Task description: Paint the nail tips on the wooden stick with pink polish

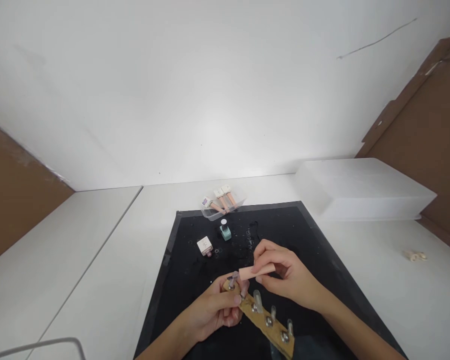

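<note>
In the head view, the step in hand appears to be close work with the pink bottle cap (264, 270) at the clear nail tips (258, 301) set along a wooden strip (261, 320); whether the cap's left end touches a tip cannot be told, nor is a brush distinguishable. The next move would seem to call for a steady strip and a fine, controlled approach of the cap, clear of the neighbouring tips.

The left hand (215, 307) grips the far-left end of the strip, its fingers closed round the wood and the thumb laid over the top. The strip slants from there toward the counter's near edge, its tips standing on round metal mounts. The right hand (290, 280) comes in from the right, wrist bent toward the left hand, fingers pinched narrowly on the cap, which is held nearly level.

Both hands work above a black mat (281, 225) on the white counter (112, 255). Farther back lie an uncapped white bottle (204, 245) and, upright beside it, a green polish bottle (225, 232). Toward the counter's far edge, a clear tray (211, 215) holds three pink-capped bottles (219, 193).
</note>
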